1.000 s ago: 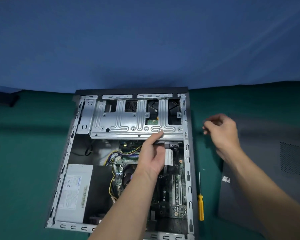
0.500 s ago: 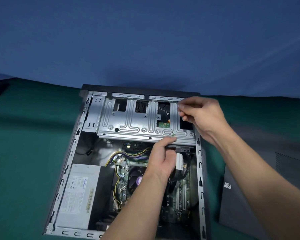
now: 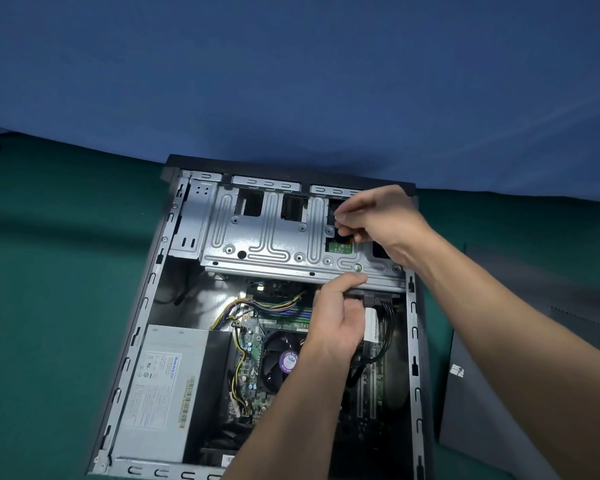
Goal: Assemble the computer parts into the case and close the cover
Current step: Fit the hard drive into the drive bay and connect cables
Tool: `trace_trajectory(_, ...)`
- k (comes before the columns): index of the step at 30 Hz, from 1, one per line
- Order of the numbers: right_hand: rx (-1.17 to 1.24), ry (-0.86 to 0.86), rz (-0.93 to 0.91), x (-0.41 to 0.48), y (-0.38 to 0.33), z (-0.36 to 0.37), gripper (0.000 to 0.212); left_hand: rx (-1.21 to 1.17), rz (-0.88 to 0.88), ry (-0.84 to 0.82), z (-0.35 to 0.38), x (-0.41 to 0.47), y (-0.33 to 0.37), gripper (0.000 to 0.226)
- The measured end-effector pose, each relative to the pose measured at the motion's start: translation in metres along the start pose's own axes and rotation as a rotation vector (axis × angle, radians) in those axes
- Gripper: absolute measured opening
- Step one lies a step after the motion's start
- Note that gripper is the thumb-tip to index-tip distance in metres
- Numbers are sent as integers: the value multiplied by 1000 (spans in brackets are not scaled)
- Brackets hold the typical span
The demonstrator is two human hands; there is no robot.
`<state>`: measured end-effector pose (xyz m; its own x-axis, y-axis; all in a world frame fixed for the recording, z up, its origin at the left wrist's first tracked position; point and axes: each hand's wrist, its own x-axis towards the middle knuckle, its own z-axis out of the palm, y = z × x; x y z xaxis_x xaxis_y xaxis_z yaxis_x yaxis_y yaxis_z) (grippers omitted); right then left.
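**Both hands at the drive cage, case open on tabletop**

Computer case (image 3: 413, 344) lies on its side on the green tabletop (image 3: 49, 306), open side up, cover off. Side cover (image 3: 471, 417) lies flat on the tabletop just right of the case.

Inside the case, the metal drive cage (image 3: 274, 237) spans the far end. The power supply (image 3: 160, 386) is near left, and the CPU fan (image 3: 281, 362) sits on the motherboard at centre.

Left hand (image 3: 336, 317): grip curled against the near edge of the drive cage, towards its right end, above the black cables.

Right hand (image 3: 378, 216): over the cage's far right corner, thumb and forefinger pinched together on a small item (image 3: 334, 213), too small to identify.
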<state>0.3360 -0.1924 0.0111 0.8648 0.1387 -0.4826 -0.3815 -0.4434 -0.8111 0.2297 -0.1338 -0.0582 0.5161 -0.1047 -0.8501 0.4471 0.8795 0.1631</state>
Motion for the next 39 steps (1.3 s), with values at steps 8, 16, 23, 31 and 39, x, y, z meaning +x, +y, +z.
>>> trace_trajectory(8, -314, -14, -17, -1, -8, 9, 20, -22, 5, 0, 5, -5, 2, 39)
trace_trajectory(16, -415, 0, 20, -2, -15, 13, 20, -37, 26, -43, 8, -11, 5, 27)
trace_trajectory(23, -522, -8, 68, 1, -21, 14, 10, -21, 14, -77, 8, -12, 5, 22)
trace_trajectory(31, -558, 52, 101, 4, -16, 21, 12, -64, 14, -67, 7, -9, 4, 23)
trace_trajectory(39, -461, 47, 138, 11, -13, 24, 8, -58, 27, -69, 7, -5, 4, 24)
